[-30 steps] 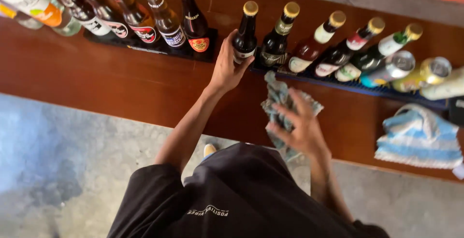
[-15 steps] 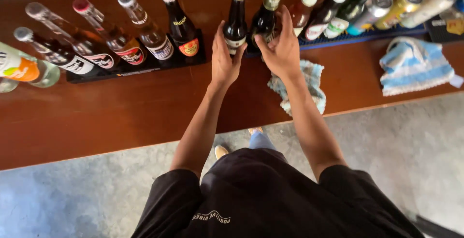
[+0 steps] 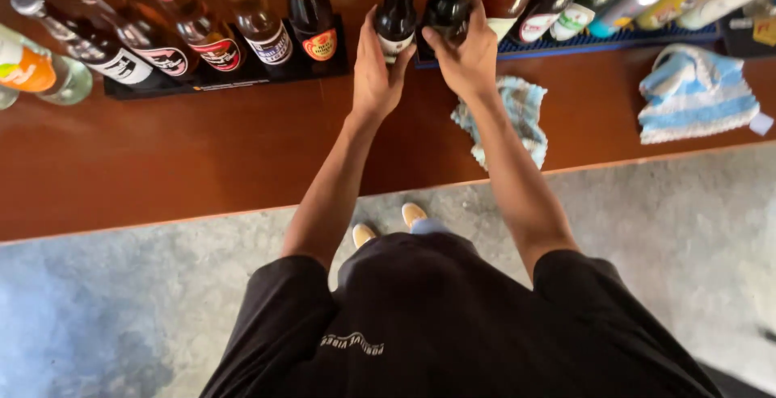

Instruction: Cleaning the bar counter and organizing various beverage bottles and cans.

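My left hand [image 3: 375,71] is wrapped around the lower part of a dark brown bottle [image 3: 397,6] with a pale label, standing upright on the wooden counter [image 3: 202,155]. My right hand [image 3: 467,57] grips the neighbouring dark bottle [image 3: 449,0] just to its right. The two hands are close together, almost touching. A crumpled blue-and-white cloth [image 3: 517,115] lies on the counter under my right wrist, and neither hand holds it.
A row of upright bottles runs along the counter's far side: several on a black mat [image 3: 226,83] to the left, several bottles and cans on a blue mat [image 3: 647,38] to the right. A folded striped towel [image 3: 695,95] lies far right. Below is concrete floor [image 3: 121,309].
My right hand has let go of the cloth, which now lies on the counter, and risen to the second dark bottle. My left hand has stayed on its bottle.
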